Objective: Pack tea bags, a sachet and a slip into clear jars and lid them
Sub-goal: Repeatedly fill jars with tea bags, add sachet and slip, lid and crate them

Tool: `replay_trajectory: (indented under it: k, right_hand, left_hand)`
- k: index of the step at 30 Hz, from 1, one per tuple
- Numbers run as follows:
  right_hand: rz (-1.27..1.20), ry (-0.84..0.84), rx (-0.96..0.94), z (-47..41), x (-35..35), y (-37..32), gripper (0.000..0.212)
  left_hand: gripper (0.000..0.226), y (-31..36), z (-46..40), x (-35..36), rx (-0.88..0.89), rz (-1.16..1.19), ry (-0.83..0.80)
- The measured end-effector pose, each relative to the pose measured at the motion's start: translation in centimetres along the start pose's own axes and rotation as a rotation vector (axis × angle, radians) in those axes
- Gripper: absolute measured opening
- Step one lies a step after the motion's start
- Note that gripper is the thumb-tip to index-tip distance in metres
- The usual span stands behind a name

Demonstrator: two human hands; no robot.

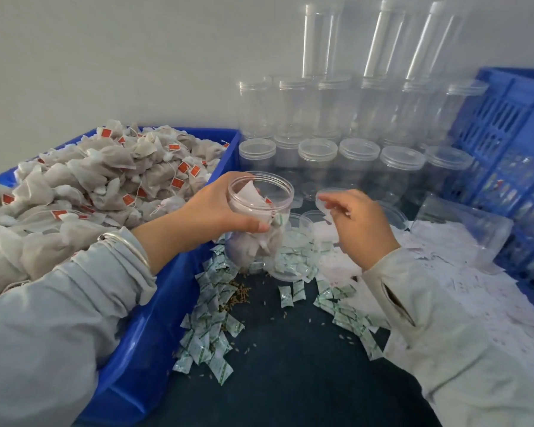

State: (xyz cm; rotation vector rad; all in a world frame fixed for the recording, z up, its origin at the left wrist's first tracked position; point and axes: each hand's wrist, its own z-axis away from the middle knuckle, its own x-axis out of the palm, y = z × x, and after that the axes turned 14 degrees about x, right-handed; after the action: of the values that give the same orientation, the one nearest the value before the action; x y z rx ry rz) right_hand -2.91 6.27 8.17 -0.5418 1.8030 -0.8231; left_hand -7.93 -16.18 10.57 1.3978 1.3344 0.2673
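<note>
Left hand (228, 208) is gripping a clear jar (256, 220) around its upper wall, fingers and thumb curled round it just under the rim. The jar is being held above the dark table (290, 365), between the blue bin (154, 303) and the right hand. Its long axis is running near-vertical with a slight tilt; the open mouth is pointing up and a little toward the camera. No lid on it. Inside, tea bags (253, 195) with red tags are filling it almost to the mouth.

Right hand (361, 223) is pinching a clear lid (327, 197) by its edge, fingers curled; the lid is sitting just to the right of the jar mouth at about the same height, not touching it. The lid is blurred, so which face is pointing down cannot be told.

The blue bin on the left is holding a heaped pile of loose tea bags (90, 186). Green-printed white sachets (210, 334) are lying scattered over the table below the jar, with small brown grains among them. White paper slips (444, 272) are lying spread to the right. Behind, empty lidded jars (358, 155) are standing upright in stacked rows against the wall, mouths up. A blue lattice crate (512, 143) is standing at far right.
</note>
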Motion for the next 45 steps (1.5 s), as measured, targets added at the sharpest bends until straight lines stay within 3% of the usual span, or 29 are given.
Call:
replay_trajectory:
  k: [5, 7, 13, 18, 23, 28, 35, 39, 45]
  right_hand:
    - [0.427, -0.360, 0.130, 2.1, -0.1, 4.1, 0.019]
    - [0.550, -0.416, 0.159, 3.0, 0.7, 4.9, 0.024]
    - [0.756, -0.345, 0.063, 3.5, 2.1, 5.4, 0.033]
    - [0.741, -0.269, 0.045, 3.3, 2.2, 5.9, 0.017]
    - [0.894, -0.176, 0.040, 3.1, 2.4, 7.1, 0.018]
    - [0.912, -0.224, 0.164, 2.3, 2.6, 7.3, 0.048]
    - [0.725, -0.203, 0.176, 2.3, 2.4, 7.4, 0.029]
    - [0.598, -0.190, 0.195, 2.3, 1.9, 7.0, 0.033]
    - [0.236, 0.123, 0.095, 2.0, -0.3, 4.9, 0.016]
  left_hand:
    - [0.087, -0.2, -0.1, 0.1, -0.018, 0.026, 0.011]
    - [0.081, -0.1, 0.0, 0.2, -0.020, 0.034, 0.017]
    - [0.078, 0.1, 0.0, 0.1, -0.043, 0.049, 0.021]
    - [0.082, 0.0, 0.0, 0.1, -0.039, 0.031, 0.013]
    - [0.095, 0.0, 0.0, 0.1, -0.040, -0.024, -0.011]
    - [0.099, 0.2, 0.1, 0.1, -0.049, -0.038, -0.022]
    - [0.098, 0.1, 0.1, -0.1, -0.056, -0.029, -0.041]
    - [0.098, 0.1, 0.0, 0.0, -0.056, -0.028, -0.039]
    - [0.101, 0.1, 0.0, 0.0, -0.051, -0.033, -0.042]
